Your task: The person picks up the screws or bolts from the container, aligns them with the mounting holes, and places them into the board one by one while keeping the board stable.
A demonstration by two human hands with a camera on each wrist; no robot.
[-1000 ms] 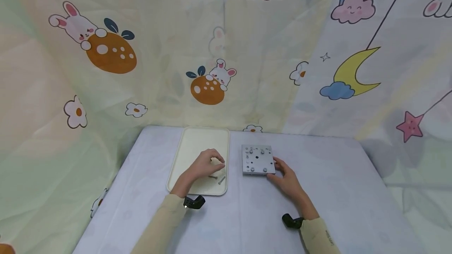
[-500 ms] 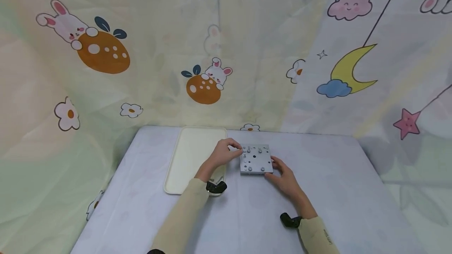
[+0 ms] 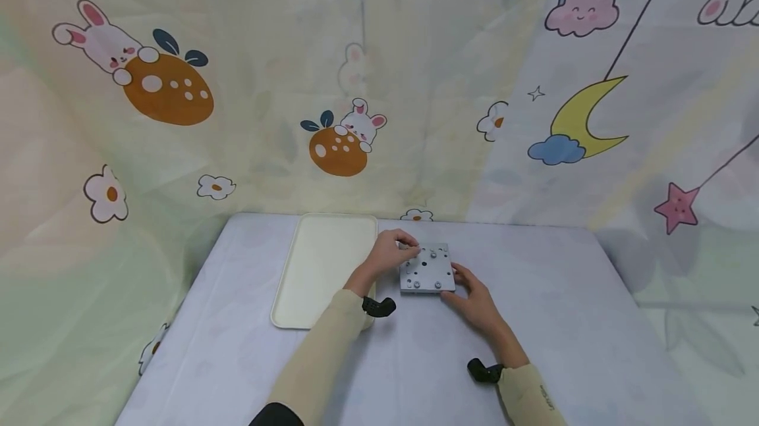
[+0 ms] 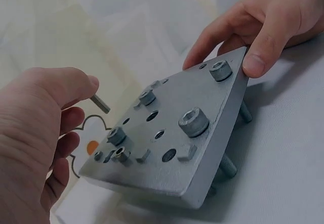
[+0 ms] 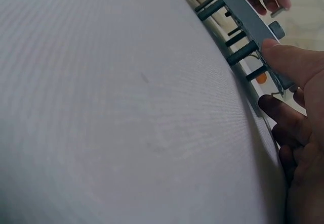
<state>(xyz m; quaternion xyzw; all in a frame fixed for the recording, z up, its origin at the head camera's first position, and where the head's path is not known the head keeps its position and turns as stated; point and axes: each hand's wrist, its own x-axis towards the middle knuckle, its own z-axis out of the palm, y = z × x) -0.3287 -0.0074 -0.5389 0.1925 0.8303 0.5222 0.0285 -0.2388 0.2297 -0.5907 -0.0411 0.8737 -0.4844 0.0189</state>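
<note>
In the head view, one grey metal plate (image 3: 428, 268) lies on the bench (image 3: 563, 320), just right of the one cream tray (image 3: 320, 268). The left hand (image 3: 393, 249) hovers over the plate's far left corner with fingers curled; the right hand (image 3: 471, 294) grips the plate's near right corner. The tray's near end is hidden by the sleeve, so I cannot tell whether anything lies in it.

From the left wrist, the left hand (image 4: 38, 133) pinches one small screw (image 4: 99, 103) above the plate (image 4: 172, 143), which is tilted, with the right hand's thumb (image 4: 258, 52) on its upper corner. About five bolt heads sit in the plate, and several holes are empty. The screw could slip from so slight a pinch, or enter a hole crooked on the slanted plate.

From the right wrist, four or five threaded ends (image 5: 238, 54) poke below the plate (image 5: 243, 9), which the right hand (image 5: 293, 97) holds by its edge. If that grip loosens, the plate could rock on those ends.
</note>
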